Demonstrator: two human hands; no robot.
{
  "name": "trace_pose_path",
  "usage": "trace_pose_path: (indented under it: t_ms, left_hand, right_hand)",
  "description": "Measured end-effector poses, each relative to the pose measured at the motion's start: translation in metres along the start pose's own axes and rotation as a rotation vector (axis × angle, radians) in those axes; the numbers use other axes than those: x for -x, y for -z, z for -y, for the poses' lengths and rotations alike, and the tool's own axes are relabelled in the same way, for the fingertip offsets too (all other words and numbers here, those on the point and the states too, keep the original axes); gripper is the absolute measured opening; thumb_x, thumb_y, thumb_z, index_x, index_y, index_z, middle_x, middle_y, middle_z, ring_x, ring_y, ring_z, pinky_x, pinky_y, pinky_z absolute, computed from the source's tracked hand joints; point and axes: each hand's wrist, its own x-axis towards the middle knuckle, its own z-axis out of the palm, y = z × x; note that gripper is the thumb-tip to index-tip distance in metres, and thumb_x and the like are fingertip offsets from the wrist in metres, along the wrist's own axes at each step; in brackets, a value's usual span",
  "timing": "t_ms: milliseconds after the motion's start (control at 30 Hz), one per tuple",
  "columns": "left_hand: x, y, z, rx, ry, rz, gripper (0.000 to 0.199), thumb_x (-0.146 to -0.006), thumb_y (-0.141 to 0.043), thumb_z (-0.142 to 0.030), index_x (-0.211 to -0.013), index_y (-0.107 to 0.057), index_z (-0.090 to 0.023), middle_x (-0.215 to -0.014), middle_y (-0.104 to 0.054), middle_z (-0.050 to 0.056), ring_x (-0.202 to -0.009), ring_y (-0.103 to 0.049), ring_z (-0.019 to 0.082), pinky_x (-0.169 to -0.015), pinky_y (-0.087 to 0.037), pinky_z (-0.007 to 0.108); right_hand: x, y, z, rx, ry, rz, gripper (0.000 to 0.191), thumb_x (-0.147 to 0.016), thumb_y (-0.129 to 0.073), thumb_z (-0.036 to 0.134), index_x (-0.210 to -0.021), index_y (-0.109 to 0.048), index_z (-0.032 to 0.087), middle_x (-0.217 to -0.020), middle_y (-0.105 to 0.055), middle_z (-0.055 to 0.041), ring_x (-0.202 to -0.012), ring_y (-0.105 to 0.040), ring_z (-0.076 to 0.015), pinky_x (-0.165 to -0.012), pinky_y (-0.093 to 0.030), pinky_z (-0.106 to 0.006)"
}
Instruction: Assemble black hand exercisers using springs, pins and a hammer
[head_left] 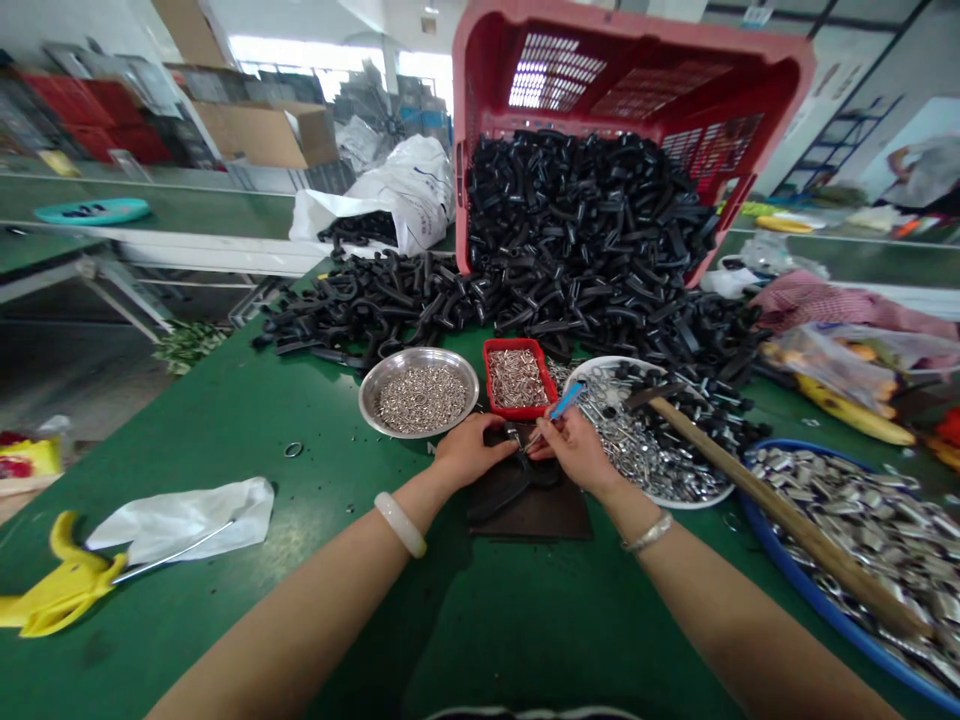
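My left hand [472,452] grips the end of a black curved part [510,485] over a dark board [551,515]. My right hand [574,450] is shut on a blue-handled tool [566,402], its metal tip close to the black part. Just beyond my hands stands a small red tray [519,378] of silver pins, beside a steel bowl [390,395] of small silver fittings. A white plate [600,372] of metal pieces lies to the right. A huge heap of black curved parts [585,230] spills from a tipped red plastic crate [630,50].
A hammer with a long wooden handle [780,510] lies across a blue-rimmed tray [825,540] of silver metal pieces on the right of the green workbench [225,480]. A white plastic sheet [184,520] and a yellow plastic object [64,585] lie at the left. Bananas in plastic bags [847,385] sit at the right.
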Motion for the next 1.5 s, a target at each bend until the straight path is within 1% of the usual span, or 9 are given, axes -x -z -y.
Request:
trace_pose_path:
  t_ms: [133, 333, 467, 767, 967, 1100, 1233, 1367, 1500]
  left_hand:
    - [-0.002, 0.0, 0.001, 0.011, -0.025, 0.004, 0.046, -0.07, -0.054, -0.054, -0.104, -0.058, -0.024, -0.103, -0.06, 0.002, -0.091, -0.056, 0.018, -0.079, -0.044, 0.028]
    - [-0.002, 0.001, 0.002, 0.027, -0.035, 0.011, 0.047, -0.069, -0.054, -0.054, -0.104, -0.058, -0.023, -0.105, -0.06, 0.003, -0.091, -0.056, 0.018, -0.081, -0.043, 0.028]
    - [-0.001, 0.002, 0.001, 0.029, -0.019, 0.018, 0.047, -0.069, -0.054, -0.054, -0.104, -0.058, -0.024, -0.105, -0.06, 0.002, -0.091, -0.056, 0.018, -0.08, -0.044, 0.028]
    - [-0.001, 0.003, -0.001, 0.033, 0.002, 0.03, 0.046, -0.069, -0.054, -0.054, -0.105, -0.058, -0.024, -0.104, -0.06, 0.003, -0.093, -0.056, 0.019, -0.08, -0.044, 0.028]
    - [-0.001, 0.002, -0.001, 0.006, -0.009, 0.017, 0.046, -0.069, -0.054, -0.055, -0.105, -0.057, -0.025, -0.104, -0.06, 0.002, -0.091, -0.056, 0.018, -0.079, -0.044, 0.028]
    - [0.002, 0.003, -0.002, -0.038, -0.017, 0.006, 0.045, -0.071, -0.052, -0.055, -0.105, -0.056, -0.025, -0.103, -0.06, 0.002, -0.091, -0.056, 0.019, -0.077, -0.044, 0.028]
    - [0.004, 0.005, -0.004, -0.106, -0.014, 0.012, 0.045, -0.072, -0.049, -0.055, -0.105, -0.056, -0.025, -0.103, -0.059, 0.004, -0.091, -0.056, 0.021, -0.075, -0.044, 0.03]
    - [0.003, 0.007, -0.002, -0.138, -0.03, 0.034, 0.037, -0.076, -0.049, -0.046, -0.104, -0.057, -0.024, -0.104, -0.059, 0.004, -0.093, -0.056, 0.021, -0.078, -0.043, 0.03]
    - [0.002, 0.007, 0.001, -0.106, -0.007, 0.078, 0.033, -0.077, -0.048, -0.031, -0.11, -0.054, -0.029, -0.113, -0.056, 0.0, -0.098, -0.054, 0.018, -0.085, -0.04, 0.029]
  right_hand:
    - [0.0, 0.003, 0.001, -0.024, -0.04, 0.131, 0.03, -0.074, -0.057, 0.041, -0.086, -0.04, 0.018, -0.06, -0.058, 0.0055, -0.047, -0.059, -0.0086, -0.043, -0.051, -0.02]
    - [0.011, -0.002, -0.007, -0.05, 0.091, -0.102, 0.03, -0.076, -0.055, 0.043, -0.087, -0.038, 0.02, -0.07, -0.06, 0.0024, -0.06, -0.063, -0.0118, -0.053, -0.056, -0.026]
    - [0.016, -0.001, -0.008, 0.104, 0.155, -0.096, 0.031, -0.077, -0.053, 0.044, -0.089, -0.039, 0.02, -0.073, -0.06, -0.0002, -0.062, -0.063, -0.0138, -0.054, -0.057, -0.028]
    - [0.017, -0.004, -0.005, 0.129, 0.161, -0.135, 0.029, -0.078, -0.05, 0.044, -0.089, -0.038, 0.02, -0.074, -0.058, -0.0006, -0.063, -0.063, -0.015, -0.051, -0.057, -0.029]
    - [0.015, -0.004, 0.012, 0.687, 0.352, -0.006, 0.015, -0.084, -0.042, 0.031, -0.09, -0.046, 0.018, -0.078, -0.062, -0.0086, -0.065, -0.063, -0.0192, -0.062, -0.053, -0.034]
    - [0.004, -0.007, 0.025, 0.943, 0.333, 0.053, 0.016, -0.082, -0.042, 0.025, -0.092, -0.048, 0.013, -0.072, -0.064, -0.0104, -0.069, -0.063, -0.022, -0.066, -0.049, -0.034]
    - [0.0, -0.021, 0.041, 1.209, 0.377, 0.162, 0.022, -0.083, -0.041, 0.02, -0.102, -0.048, 0.01, -0.087, -0.064, -0.0142, -0.081, -0.062, -0.0228, -0.072, -0.047, -0.032]
    - [0.013, -0.043, 0.051, 1.462, 0.445, 0.323, 0.025, -0.081, -0.039, 0.011, -0.106, -0.047, 0.012, -0.087, -0.063, -0.0125, -0.076, -0.061, -0.0217, -0.064, -0.046, -0.03]
    - [0.023, -0.048, 0.053, 1.615, 0.659, 0.488, 0.023, -0.082, -0.04, 0.012, -0.102, -0.048, 0.017, -0.09, -0.06, -0.0116, -0.078, -0.059, -0.022, -0.059, -0.045, -0.029]
